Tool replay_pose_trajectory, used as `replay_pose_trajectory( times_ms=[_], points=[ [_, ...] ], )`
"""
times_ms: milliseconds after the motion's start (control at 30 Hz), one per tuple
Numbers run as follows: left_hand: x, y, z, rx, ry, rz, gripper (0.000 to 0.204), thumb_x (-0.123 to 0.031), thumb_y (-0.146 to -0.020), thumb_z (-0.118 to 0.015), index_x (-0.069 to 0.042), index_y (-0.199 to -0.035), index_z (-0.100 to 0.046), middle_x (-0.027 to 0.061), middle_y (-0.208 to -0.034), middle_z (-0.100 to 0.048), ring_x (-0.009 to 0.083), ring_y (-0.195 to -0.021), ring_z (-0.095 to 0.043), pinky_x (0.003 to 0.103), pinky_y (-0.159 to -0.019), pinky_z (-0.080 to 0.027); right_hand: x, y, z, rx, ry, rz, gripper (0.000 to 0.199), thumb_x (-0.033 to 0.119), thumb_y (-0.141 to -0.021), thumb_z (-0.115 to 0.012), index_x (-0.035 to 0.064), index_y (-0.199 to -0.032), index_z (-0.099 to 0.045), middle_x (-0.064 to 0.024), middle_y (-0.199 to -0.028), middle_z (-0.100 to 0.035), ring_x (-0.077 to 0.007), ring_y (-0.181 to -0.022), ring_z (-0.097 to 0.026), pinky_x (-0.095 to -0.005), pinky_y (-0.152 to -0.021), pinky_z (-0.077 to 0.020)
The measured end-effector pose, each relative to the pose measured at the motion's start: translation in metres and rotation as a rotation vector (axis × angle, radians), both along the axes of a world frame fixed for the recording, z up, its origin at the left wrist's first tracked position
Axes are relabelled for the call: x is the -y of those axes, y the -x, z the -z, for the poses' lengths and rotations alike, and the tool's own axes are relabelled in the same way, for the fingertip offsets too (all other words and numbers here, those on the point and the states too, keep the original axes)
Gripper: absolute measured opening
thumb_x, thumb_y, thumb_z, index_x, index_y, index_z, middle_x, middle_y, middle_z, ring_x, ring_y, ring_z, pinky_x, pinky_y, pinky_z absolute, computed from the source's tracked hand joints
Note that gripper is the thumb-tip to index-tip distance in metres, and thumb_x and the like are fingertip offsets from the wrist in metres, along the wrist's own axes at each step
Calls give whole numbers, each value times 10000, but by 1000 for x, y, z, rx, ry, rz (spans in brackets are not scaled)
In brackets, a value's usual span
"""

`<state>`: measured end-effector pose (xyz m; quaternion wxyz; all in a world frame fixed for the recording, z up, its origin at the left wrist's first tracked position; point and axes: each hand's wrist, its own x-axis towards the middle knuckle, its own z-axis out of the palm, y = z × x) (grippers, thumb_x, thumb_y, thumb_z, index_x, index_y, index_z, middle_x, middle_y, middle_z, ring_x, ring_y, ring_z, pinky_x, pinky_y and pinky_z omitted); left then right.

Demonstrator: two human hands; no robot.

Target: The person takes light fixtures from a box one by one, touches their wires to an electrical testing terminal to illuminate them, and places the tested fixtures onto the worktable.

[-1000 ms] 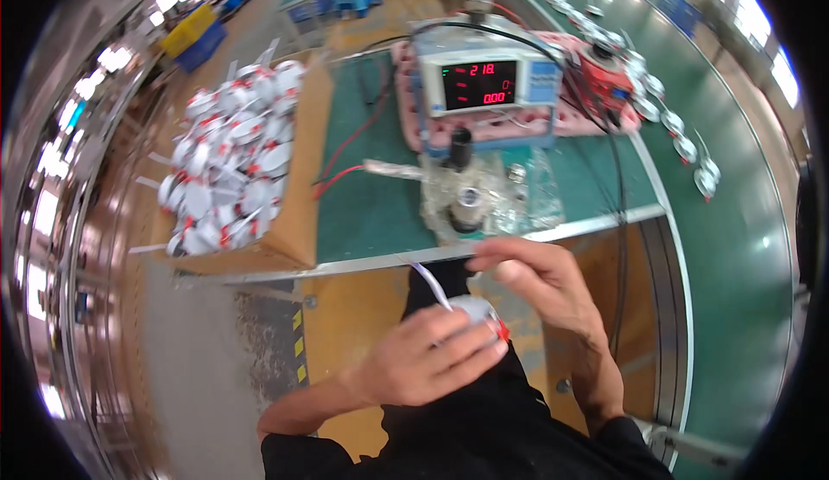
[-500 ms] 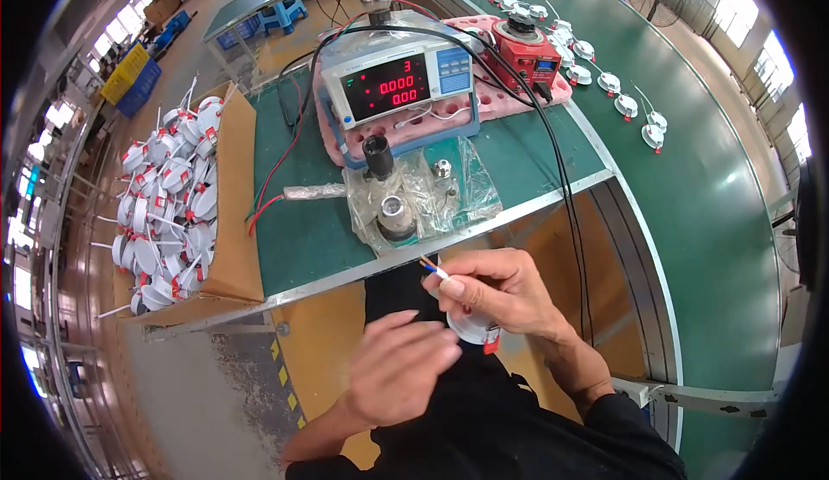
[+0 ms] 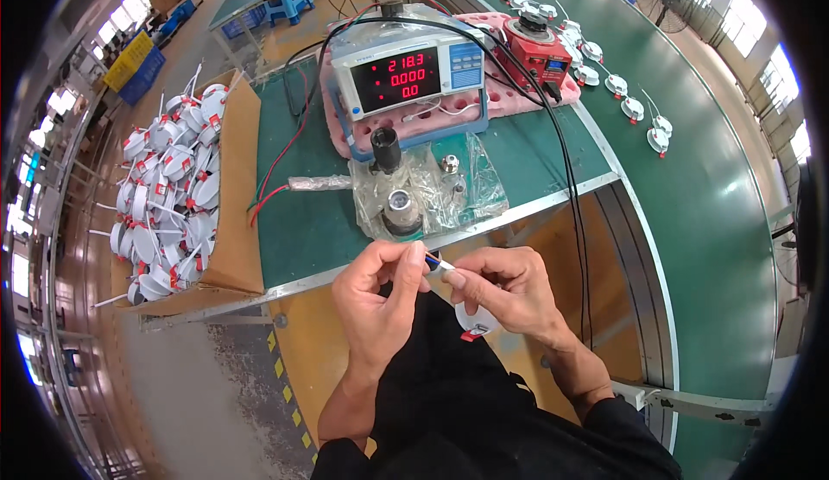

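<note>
In front of the table edge, my right hand (image 3: 511, 297) pinches the white cable (image 3: 445, 267) of a small round white downlight (image 3: 473, 319), which hangs below those fingers with a red clip at its side. Brown and blue wire ends (image 3: 432, 259) stick out of the cable towards my left hand (image 3: 376, 303). That hand is closed, thumb and forefinger pinching at the wire tips. Just beyond them stands a test fixture (image 3: 401, 211) with a round metal socket, on a plastic-wrapped base.
A cardboard box (image 3: 237, 191) heaped with white downlights (image 3: 164, 195) stands left. Behind the fixture, a power meter (image 3: 399, 78) with red digits sits on pink foam (image 3: 345, 135), beside a red dial box (image 3: 534, 55). Black cables cross the table. More downlights (image 3: 633, 109) lie on the green conveyor (image 3: 691, 212).
My left hand has moved up from below and closed at the wire tips. The downlight has turned a little under my right hand. The meter's digits have changed.
</note>
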<state>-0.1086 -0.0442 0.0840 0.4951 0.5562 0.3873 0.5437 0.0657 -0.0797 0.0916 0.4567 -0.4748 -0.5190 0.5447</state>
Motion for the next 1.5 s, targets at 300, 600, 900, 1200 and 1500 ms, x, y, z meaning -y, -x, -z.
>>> replay_pose_trajectory(
  times_ms=[300,600,900,1200,1500],
  points=[
    [6,-26,28,-108,-84,-169,63,-24,-929,-652,27,-896,-670,61,-821,-694,86,-695,-626,238,-641,-495,-8,-3,12,-171,21,191,209,160,-950,-677,-35,-999,-735,-66,-783,-710,-70,-602,-612,-201,-502,-456],
    [13,-35,66,301,383,628,640,-69,-943,-621,10,-1498,-315,135,-1344,-518,237,-1205,-576,372,-944,-545,-37,-21,23,-366,47,334,261,236,-1003,-605,-4,-1080,-670,-25,-734,-661,-59,-539,-588,-167,-410,-346],
    [5,-63,83,494,707,758,621,-4,-891,-634,-26,-1439,-343,154,-1269,-586,325,-1103,-665,412,-873,-613,-57,-45,38,-8,83,199,311,289,-991,-589,7,-871,-641,-12,-649,-594,-67,-506,-524,-227,-423,-378],
    [-22,-83,90,581,766,821,476,-77,-925,-614,-33,-1371,-455,141,-1275,-607,324,-1145,-648,374,-902,-584,-111,-63,59,480,-2,109,305,260,-915,-616,-12,-786,-662,-18,-592,-573,-74,-514,-472,-279,-484,-366],
    [-31,-90,90,610,750,825,491,-85,-930,-619,-48,-1387,-443,133,-1286,-593,320,-1148,-644,372,-929,-572,-125,-64,62,428,61,30,298,249,-870,-639,-19,-742,-660,-28,-554,-557,-90,-511,-482,-286,-491,-364]
  ],
)
